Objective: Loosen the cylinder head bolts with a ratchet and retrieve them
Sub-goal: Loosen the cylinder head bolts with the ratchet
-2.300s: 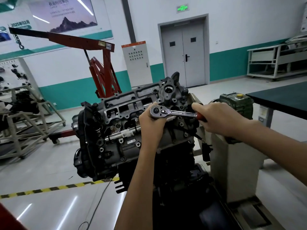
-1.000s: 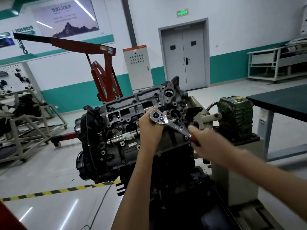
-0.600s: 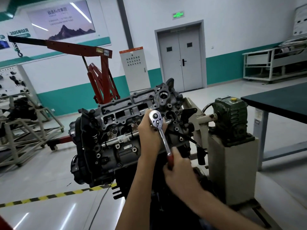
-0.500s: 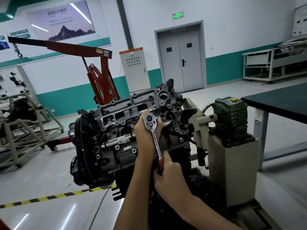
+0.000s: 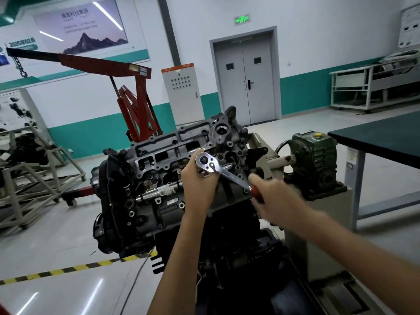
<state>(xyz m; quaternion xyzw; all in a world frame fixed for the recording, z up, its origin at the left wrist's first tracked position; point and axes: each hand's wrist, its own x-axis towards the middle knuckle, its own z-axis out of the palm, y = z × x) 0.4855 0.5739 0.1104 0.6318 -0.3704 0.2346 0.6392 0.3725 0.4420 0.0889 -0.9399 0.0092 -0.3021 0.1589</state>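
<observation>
A grey engine with its cylinder head (image 5: 163,155) exposed is mounted on a stand, tilted toward me. A chrome ratchet (image 5: 225,172) with a red grip stands with its round head on the cylinder head, near its right end. My left hand (image 5: 198,181) wraps around the ratchet's head from the left and steadies it. My right hand (image 5: 275,198), blurred by motion, grips the red handle low and to the right. The bolt under the ratchet head is hidden. A chrome bar (image 5: 159,192) lies along the engine's front.
A green gearbox (image 5: 314,160) sits on a grey pedestal to the right of the engine. A dark-topped table (image 5: 386,135) is at right, a red engine hoist (image 5: 136,105) behind, metal frames (image 5: 34,178) at left. Yellow-black tape (image 5: 68,269) runs across the floor.
The ratchet handle swung down from the right to pointing straight down, then came back up to the lower right. My left hand stayed on the ratchet head throughout.
</observation>
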